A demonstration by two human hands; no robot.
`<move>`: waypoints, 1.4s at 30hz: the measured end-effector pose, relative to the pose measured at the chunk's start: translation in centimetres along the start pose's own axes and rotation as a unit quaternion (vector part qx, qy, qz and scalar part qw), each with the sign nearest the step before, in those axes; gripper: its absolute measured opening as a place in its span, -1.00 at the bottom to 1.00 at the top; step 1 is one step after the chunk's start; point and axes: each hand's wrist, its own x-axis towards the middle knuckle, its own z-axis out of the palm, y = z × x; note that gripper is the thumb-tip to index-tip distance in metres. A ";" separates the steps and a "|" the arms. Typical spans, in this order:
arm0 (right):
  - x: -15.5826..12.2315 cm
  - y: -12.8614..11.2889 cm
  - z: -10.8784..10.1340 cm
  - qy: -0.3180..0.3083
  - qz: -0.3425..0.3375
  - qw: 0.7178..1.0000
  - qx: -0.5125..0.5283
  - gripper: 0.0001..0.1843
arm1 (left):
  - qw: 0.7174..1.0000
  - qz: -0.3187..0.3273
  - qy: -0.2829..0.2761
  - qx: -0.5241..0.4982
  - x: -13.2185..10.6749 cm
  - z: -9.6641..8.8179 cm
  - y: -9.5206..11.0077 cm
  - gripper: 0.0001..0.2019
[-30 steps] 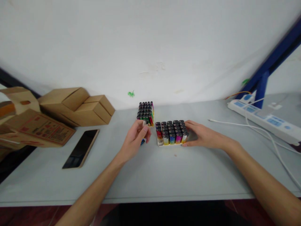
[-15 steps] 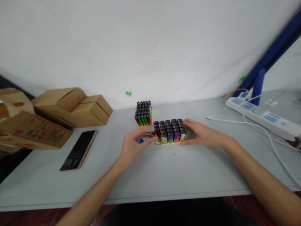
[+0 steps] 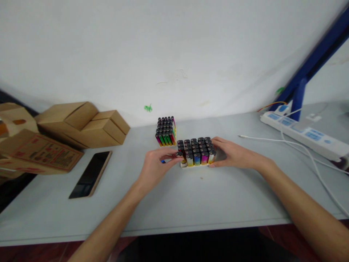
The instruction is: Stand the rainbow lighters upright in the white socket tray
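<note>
A tray of upright lighters [image 3: 196, 159] with black tops and bodies of several colours stands on the grey table. My left hand [image 3: 158, 163] pinches a single lighter [image 3: 179, 155] by its top, over the front left corner of the tray, where a slot of the pale holder shows. My right hand [image 3: 231, 153] is wrapped round the tray's right side, thumb at the front corner and fingers behind. Something small and blue [image 3: 163, 161] shows partly behind my left hand; its kind I cannot make out.
Behind and to the left stands a second block of lighters [image 3: 165, 131]. A phone [image 3: 91, 174] lies at the left, near cardboard boxes [image 3: 81, 123]. On the right are a white power strip [image 3: 305, 135] and a white cable [image 3: 275, 140]. A wall rises behind the table.
My left hand has brought the lighter slightly right, from beside the tray to over its front left corner, and tipped it more upright. My right hand keeps its hold on the tray.
</note>
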 end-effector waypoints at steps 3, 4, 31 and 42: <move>0.0 0.1 0.1 0.003 0.002 1.000 0.001 -0.30 | 0.999 0.005 -0.034 0.021 0.2 -0.1 0.3 -0.78; 0.0 0.1 0.1 0.003 0.002 1.000 0.002 -0.31 | 0.999 0.004 -0.043 0.027 0.2 -0.1 0.4 -0.80; 0.0 0.1 0.1 -0.007 0.009 1.000 0.012 -0.31 | 0.936 -0.014 -0.016 0.351 -2.7 -5.9 -2.1 -0.53; -0.1 0.1 0.1 -0.012 0.012 1.000 -0.001 -0.30 | 0.973 -0.108 -0.051 0.198 -0.5 -4.9 -1.1 -0.63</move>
